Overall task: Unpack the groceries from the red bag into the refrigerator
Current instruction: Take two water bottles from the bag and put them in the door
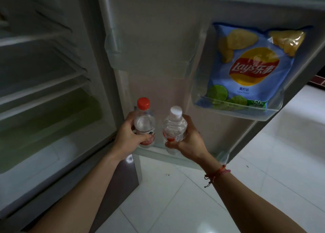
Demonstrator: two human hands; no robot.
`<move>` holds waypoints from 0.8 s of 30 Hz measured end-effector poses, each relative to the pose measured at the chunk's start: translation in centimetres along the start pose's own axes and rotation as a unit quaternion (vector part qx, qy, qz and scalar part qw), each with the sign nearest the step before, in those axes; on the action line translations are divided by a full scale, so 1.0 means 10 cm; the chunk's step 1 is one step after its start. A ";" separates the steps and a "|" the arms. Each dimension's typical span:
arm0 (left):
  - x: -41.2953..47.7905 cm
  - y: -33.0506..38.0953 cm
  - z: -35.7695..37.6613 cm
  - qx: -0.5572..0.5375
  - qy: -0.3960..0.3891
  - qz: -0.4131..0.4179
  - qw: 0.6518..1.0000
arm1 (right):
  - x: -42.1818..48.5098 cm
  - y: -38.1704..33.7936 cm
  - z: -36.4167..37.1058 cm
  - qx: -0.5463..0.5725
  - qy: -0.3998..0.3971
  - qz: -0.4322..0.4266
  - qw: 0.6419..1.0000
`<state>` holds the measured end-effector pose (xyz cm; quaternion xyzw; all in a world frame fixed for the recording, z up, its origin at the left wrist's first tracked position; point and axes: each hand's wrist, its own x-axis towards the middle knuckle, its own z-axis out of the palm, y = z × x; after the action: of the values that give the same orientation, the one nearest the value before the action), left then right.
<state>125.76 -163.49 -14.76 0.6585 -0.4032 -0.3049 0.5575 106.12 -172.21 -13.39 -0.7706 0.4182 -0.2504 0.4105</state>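
One chip bag (253, 64) fills door bin (263, 117); left hand (126, 136), right hand (189, 138) grip bottles (144, 125).

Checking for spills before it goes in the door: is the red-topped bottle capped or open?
Capped. The red cap sits on the neck of the bottle that the left hand holds. How tightly it is screwed on, cannot tell.
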 end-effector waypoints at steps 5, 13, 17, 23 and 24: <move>0.05 -0.19 0.24 0.014 -0.024 -0.015 1.000 | -0.05 0.26 -0.07 -0.009 0.020 0.025 0.999; 0.09 -0.26 0.78 0.025 -0.067 -0.002 0.997 | -0.19 0.60 -0.40 0.001 0.095 0.079 0.992; 0.12 -0.28 1.02 0.017 -0.099 -0.005 0.995 | -0.25 0.79 -0.53 0.005 0.125 0.105 0.987; 0.12 -0.28 1.32 0.012 -0.126 -0.012 0.992 | -0.28 0.94 -0.66 0.012 0.137 0.122 0.983; 0.13 -0.29 1.36 0.013 -0.129 -0.014 0.991 | -0.28 0.96 -0.67 0.011 0.137 0.123 0.983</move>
<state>115.38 -171.10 -20.14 0.6265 -0.4667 -0.3894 0.4880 95.56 -175.63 -17.99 -0.6671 0.5593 -0.3056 0.3858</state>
